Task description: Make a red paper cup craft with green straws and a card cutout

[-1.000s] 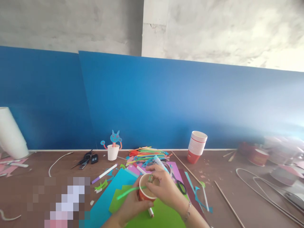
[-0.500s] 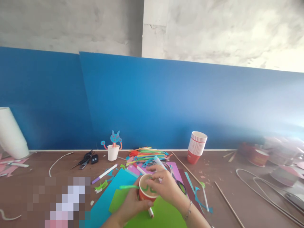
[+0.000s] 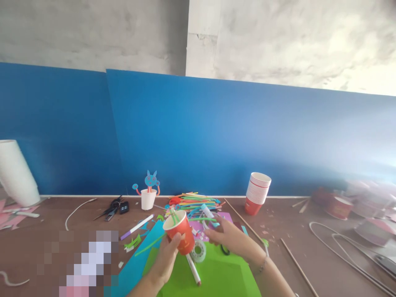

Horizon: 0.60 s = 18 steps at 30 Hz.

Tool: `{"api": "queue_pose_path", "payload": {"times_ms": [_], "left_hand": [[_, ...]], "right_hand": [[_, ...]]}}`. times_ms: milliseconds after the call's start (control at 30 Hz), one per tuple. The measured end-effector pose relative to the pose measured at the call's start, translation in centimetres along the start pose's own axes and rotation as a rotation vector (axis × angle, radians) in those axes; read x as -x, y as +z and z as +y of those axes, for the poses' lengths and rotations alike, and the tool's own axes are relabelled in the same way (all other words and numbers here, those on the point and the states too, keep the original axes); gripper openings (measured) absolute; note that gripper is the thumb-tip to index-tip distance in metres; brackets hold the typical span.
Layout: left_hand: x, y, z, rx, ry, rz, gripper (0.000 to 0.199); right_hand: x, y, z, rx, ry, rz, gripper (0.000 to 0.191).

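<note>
Centrally, your left hand [image 3: 167, 255] has its grip closed around a red paper cup with a pale rim [image 3: 186, 237], held tilted above the brown bench [image 3: 289, 222]. Thin bright-green strips [image 3: 173, 216] stick up from inside the cup's mouth. A long green strip [image 3: 148, 246] slants out from the cup's left side, and a short green strip [image 3: 202, 219] reaches out from its right side to the fingertips of your right hand [image 3: 227, 235]; you cannot tell from this view whether that grip is pinching it. Just beside the cup is a clear ring-shaped roll of tape [image 3: 199, 251], and a white marker with a reddish tip [image 3: 194, 271] lies on lime-green paper [image 3: 230, 272]. Behind the cup is a heap of thin multicoloured strips [image 3: 198, 200]. Farther right stands a tilted stack of red-and-white paper cups [image 3: 258, 192].
</note>
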<state>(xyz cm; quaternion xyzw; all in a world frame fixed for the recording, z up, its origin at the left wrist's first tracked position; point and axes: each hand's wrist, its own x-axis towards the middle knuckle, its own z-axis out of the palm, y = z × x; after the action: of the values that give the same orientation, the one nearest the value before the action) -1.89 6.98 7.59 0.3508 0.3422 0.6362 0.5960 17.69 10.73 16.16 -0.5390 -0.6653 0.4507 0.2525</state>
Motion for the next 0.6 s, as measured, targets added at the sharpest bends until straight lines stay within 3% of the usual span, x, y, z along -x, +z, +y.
{"api": "queue_pose_path", "payload": {"times_ms": [67, 133, 267, 333, 467, 600], "left_hand": [[0.0, 0.2, 0.0, 0.063, -0.022, 0.048, 0.063], [-0.1, 0.3, 0.0, 0.093, -0.046, 0.082, 0.066], [-0.2, 0.0, -0.1, 0.037, -0.081, 0.078, 0.065], [-0.1, -0.2, -0.2, -0.033, -0.09, 0.047, 0.063], [0.3, 0.0, 0.1, -0.248, -0.084, -0.146, 0.058], [0.7, 0.7, 0.8, -0.344, -0.09, -0.388, 0.056]], "right_hand": [[-0.1, 0.6, -0.1, -0.002, 0.033, -0.179, 0.039], [-0.2, 1.7, -0.4, -0.109, -0.031, -0.199, 0.039], [-0.6, 4.4, -0.6, -0.399, -0.138, 0.153, 0.047], [-0.6, 5.0, -0.6, -0.502, -0.166, 0.223, 0.046], [-0.4, 4.7, -0.9, -0.623, -0.206, 0.154, 0.044], [-0.2, 3.8, -1.2, -0.395, -0.27, 0.012, 0.038]]}}
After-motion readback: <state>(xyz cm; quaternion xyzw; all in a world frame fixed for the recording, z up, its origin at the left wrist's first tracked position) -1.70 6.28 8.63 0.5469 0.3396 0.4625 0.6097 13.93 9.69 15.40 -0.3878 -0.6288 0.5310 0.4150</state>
